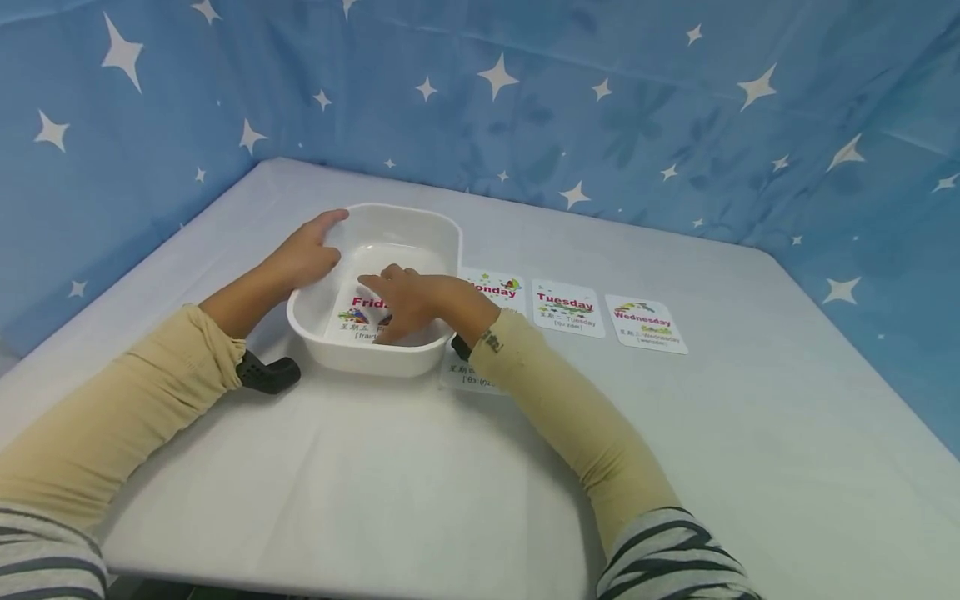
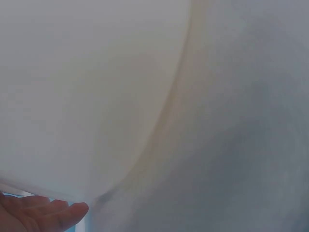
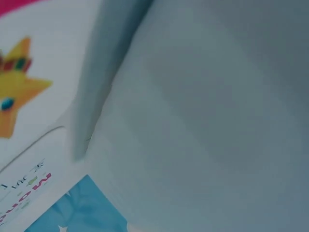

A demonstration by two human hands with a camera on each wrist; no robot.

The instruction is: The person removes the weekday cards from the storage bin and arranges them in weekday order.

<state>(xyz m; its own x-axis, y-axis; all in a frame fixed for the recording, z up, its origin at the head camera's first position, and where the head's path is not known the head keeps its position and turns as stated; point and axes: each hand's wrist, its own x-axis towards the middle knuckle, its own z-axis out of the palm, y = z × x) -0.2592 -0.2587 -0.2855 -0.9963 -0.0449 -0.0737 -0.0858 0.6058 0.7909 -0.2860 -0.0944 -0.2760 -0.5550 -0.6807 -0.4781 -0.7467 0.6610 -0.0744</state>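
Note:
A white plastic basin (image 1: 378, 360) stands on the table's left half. At its left rim my left hand (image 1: 300, 254) holds on, index finger stretched along the edge and thumb over the inner side. My right hand (image 1: 420, 302) reaches inside, thumb and fingers spread above a "Friday" card (image 1: 348, 333), covering part of its print. Whether the fingertips touch the card, I cannot tell. In the left wrist view, fingers of the left hand (image 2: 46, 215) show at the lower corner. The right wrist view has no fingers, only a card with a yellow star (image 3: 17, 89) beside the basin wall.
Right of the basin lie cards reading Monday (image 1: 491, 287), Tuesday (image 1: 567, 308) and Wednesday (image 1: 647, 323). Another card (image 1: 468, 379) lies partly under the right forearm. A white cloth covers the table (image 1: 420, 483); a blue starry curtain (image 1: 525, 108) hangs behind.

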